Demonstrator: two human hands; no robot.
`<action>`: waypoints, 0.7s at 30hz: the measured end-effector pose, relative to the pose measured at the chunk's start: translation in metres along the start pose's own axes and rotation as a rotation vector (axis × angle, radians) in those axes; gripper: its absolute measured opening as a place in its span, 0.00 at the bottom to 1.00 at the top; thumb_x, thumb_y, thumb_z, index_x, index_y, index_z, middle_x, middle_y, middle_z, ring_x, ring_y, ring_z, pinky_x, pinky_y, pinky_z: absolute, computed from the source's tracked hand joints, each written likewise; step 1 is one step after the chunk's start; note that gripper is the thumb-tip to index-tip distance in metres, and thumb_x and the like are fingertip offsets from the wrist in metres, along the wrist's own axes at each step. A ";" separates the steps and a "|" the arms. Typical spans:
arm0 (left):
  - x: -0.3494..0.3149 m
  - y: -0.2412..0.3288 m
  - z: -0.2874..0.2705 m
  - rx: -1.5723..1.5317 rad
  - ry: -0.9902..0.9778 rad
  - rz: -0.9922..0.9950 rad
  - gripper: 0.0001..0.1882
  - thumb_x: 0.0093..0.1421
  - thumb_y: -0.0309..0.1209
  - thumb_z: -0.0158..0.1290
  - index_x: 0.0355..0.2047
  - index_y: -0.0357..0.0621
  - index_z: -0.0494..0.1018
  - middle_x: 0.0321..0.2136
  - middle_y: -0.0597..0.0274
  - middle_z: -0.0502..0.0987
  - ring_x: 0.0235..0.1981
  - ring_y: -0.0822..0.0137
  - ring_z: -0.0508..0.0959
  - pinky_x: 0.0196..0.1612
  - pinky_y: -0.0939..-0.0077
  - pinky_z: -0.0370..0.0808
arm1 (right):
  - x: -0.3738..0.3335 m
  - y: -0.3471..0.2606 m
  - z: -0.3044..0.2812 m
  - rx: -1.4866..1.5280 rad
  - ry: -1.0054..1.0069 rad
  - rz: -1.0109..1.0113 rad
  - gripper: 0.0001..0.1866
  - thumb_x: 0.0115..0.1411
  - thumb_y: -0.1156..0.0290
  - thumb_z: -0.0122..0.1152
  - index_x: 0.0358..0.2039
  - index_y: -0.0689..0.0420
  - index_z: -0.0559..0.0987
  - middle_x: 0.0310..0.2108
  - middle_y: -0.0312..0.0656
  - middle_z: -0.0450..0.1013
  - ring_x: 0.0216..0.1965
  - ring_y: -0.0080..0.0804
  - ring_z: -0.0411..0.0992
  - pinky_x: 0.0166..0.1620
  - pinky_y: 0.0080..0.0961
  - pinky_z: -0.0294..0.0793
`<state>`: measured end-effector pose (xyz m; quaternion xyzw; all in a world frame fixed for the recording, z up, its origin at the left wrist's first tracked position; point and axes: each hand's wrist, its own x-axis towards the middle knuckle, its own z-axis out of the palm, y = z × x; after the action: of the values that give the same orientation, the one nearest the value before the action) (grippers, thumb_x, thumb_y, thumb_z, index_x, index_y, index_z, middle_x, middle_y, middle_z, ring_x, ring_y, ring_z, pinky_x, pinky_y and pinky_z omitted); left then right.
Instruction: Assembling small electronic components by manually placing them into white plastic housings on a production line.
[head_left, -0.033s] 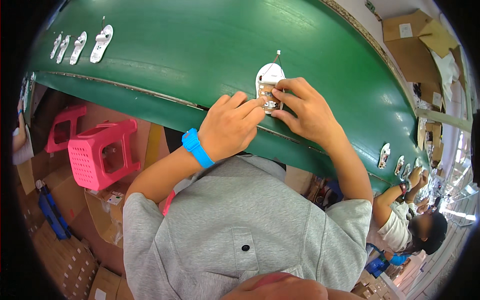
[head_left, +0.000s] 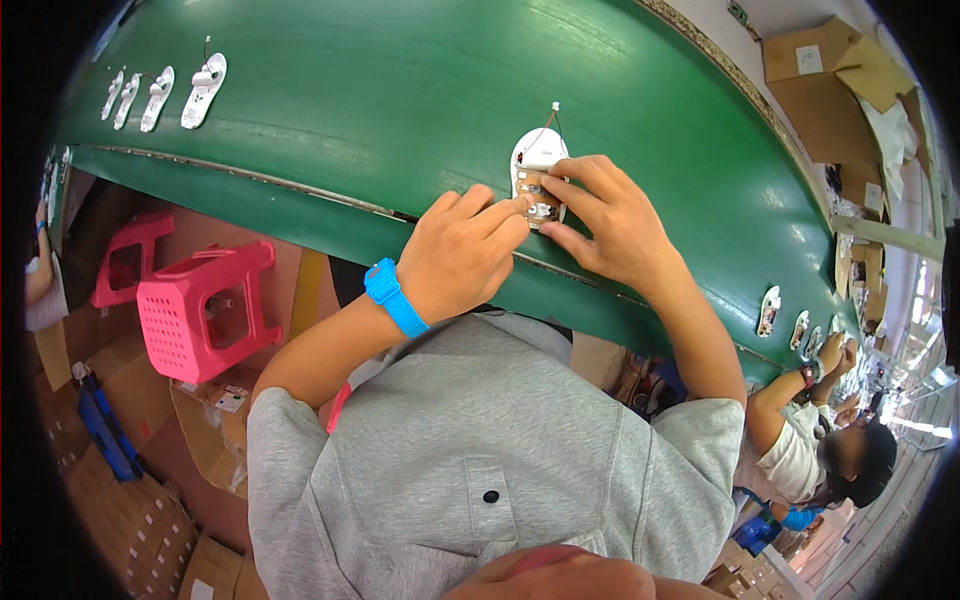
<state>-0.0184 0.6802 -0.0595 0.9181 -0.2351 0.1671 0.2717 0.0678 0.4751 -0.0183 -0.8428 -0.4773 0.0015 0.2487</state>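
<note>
we can read no text: the faint grey mark [head_left: 545,154] on the rounded white plastic casing [head_left: 538,144], upper centre, and the white rectangular paper label [head_left: 809,60] on the brown cardboard box [head_left: 800,95], upper right, are too small to make out.

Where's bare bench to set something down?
The green bench is bare between the left row of white pieces and the handled piece, also between the right hand and right row. Crowded: between right and left hand, by the co-worker.
</note>
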 end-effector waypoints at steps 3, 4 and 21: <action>0.002 0.002 -0.001 -0.002 -0.001 -0.004 0.11 0.48 0.21 0.57 0.33 0.44 0.72 0.53 0.64 0.79 0.37 0.62 0.71 0.40 0.71 0.73 | 0.000 -0.005 0.012 -0.061 0.073 -0.079 0.21 0.50 0.71 0.69 0.47 0.60 0.79 0.49 0.41 0.74 0.47 0.39 0.73 0.50 0.33 0.76; 0.003 0.002 -0.001 -0.004 -0.002 -0.009 0.11 0.48 0.21 0.57 0.33 0.44 0.72 0.53 0.64 0.79 0.36 0.62 0.71 0.40 0.71 0.73 | 0.000 -0.006 0.015 -0.079 0.095 -0.104 0.23 0.50 0.70 0.68 0.48 0.61 0.79 0.50 0.42 0.74 0.48 0.40 0.73 0.52 0.33 0.75; 0.003 -0.009 0.001 -0.093 -0.017 0.034 0.14 0.48 0.24 0.59 0.36 0.49 0.72 0.50 0.69 0.77 0.37 0.65 0.70 0.38 0.74 0.70 | -0.018 -0.002 0.005 0.144 0.110 0.017 0.23 0.50 0.76 0.63 0.49 0.62 0.79 0.52 0.45 0.77 0.52 0.45 0.75 0.58 0.39 0.74</action>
<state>-0.0114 0.6849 -0.0630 0.9018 -0.2606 0.1528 0.3090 0.0552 0.4630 -0.0261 -0.8257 -0.4543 -0.0083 0.3343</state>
